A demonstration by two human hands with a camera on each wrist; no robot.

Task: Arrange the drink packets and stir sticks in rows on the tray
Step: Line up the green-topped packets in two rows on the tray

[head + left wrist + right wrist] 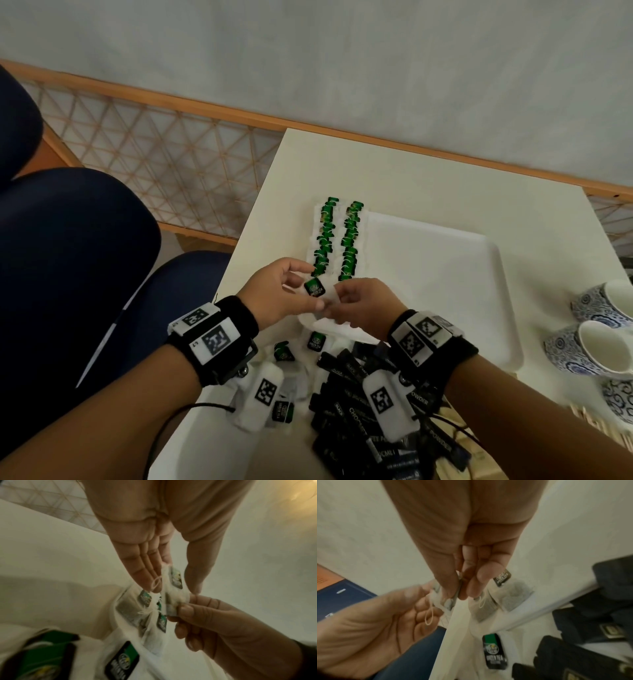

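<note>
On the white desk (pixel 428 171), both hands meet over the tray's (pixel 445 274) near-left corner. The left hand (pixel 274 294) and right hand (pixel 366 305) pinch one gauzy tea bag (pixel 317 291); the wrist views reveal its looped string (pixel 157 583). Glossy black packets (pixel 352 404) crowd the near edge.

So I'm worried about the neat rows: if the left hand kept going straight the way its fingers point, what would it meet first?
Probably the near end of the rows of green tea bags on the tray. The left hand, holding a tea bag with the right hand, points there; height is unclear.
</note>
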